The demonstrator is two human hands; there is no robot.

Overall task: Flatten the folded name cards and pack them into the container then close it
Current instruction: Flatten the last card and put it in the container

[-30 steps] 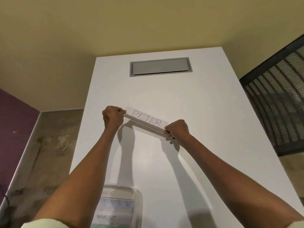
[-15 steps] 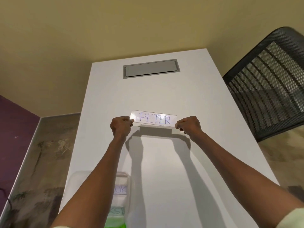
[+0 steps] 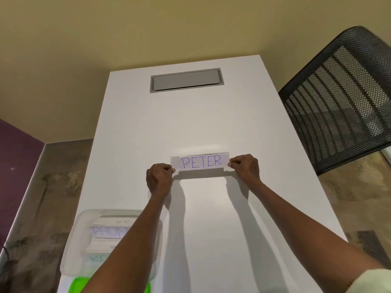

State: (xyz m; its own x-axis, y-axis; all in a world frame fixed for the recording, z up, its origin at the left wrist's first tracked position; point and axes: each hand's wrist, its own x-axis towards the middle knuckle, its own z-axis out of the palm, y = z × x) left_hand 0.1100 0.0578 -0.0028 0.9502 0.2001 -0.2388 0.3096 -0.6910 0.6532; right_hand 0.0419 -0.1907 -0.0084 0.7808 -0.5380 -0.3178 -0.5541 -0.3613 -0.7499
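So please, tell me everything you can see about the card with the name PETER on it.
The PETER card is a long, narrow white strip with the name handwritten in purple capitals, apparently inside a clear glossy sleeve. It faces the camera, held level above the white table. The left hand pinches its left end and the right hand pinches its right end. It casts a shadow on the table just below.

We hold the PETER name card (image 3: 200, 161) above the white table (image 3: 211, 123), our left hand (image 3: 159, 178) pinching its left end and our right hand (image 3: 245, 167) pinching its right end. Near the table's left front corner sits a clear container (image 3: 72, 250) with more name cards (image 3: 110, 231) inside and a green lid (image 3: 79, 285) just in front. A grey hatch (image 3: 186, 80) is set in the far end, and a black mesh chair (image 3: 342, 98) stands to the right.
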